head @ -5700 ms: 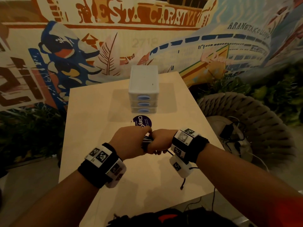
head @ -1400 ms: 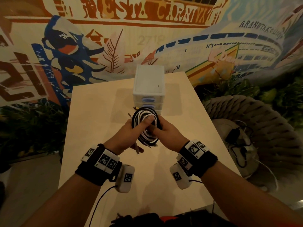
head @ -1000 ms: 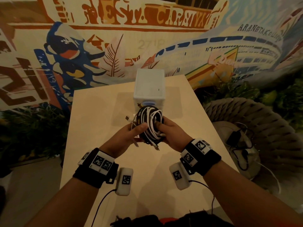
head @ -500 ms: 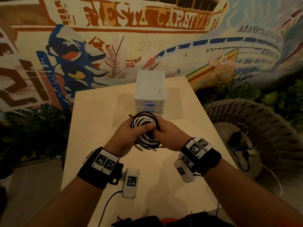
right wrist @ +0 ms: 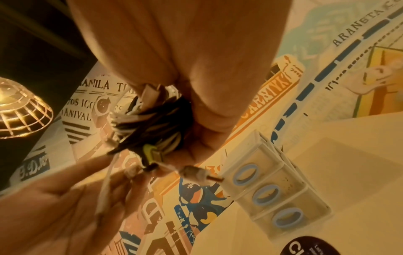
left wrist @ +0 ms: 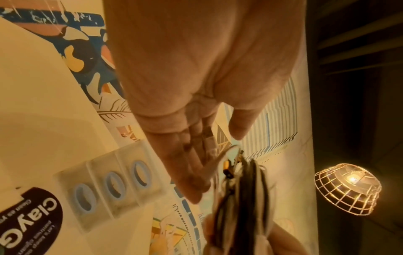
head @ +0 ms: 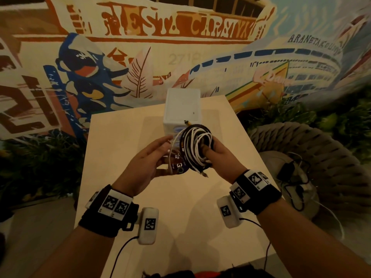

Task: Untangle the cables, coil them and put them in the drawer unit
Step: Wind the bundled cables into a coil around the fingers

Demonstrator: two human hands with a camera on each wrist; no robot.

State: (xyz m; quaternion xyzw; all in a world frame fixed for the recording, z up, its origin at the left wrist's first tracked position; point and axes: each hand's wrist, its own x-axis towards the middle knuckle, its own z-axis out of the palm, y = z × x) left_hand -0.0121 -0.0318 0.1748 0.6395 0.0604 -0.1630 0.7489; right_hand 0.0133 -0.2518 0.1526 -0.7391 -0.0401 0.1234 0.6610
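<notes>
Backing pale table (head: pixel 124 149), painted mural (head: pixel 100 73)

Dim, warm amber light is coming from a caged lamp (left wrist: pixel 347 189), glaring in both wrist views. Soft shadows are falling across the bench (head: pixel 124 141). Wide-angle lenses are bending the edges, and motion blur is smearing the fingers (right wrist: pixel 109 203).

cable coil (head: pixel 195 149) hides the drawer unit's (head: pixel 181 109) lower drawers.

Right hand (head: pixel 218 155) raised, fingers curled in a grip, left hand (head: pixel 146 163) alongside, fingers straight
</notes>
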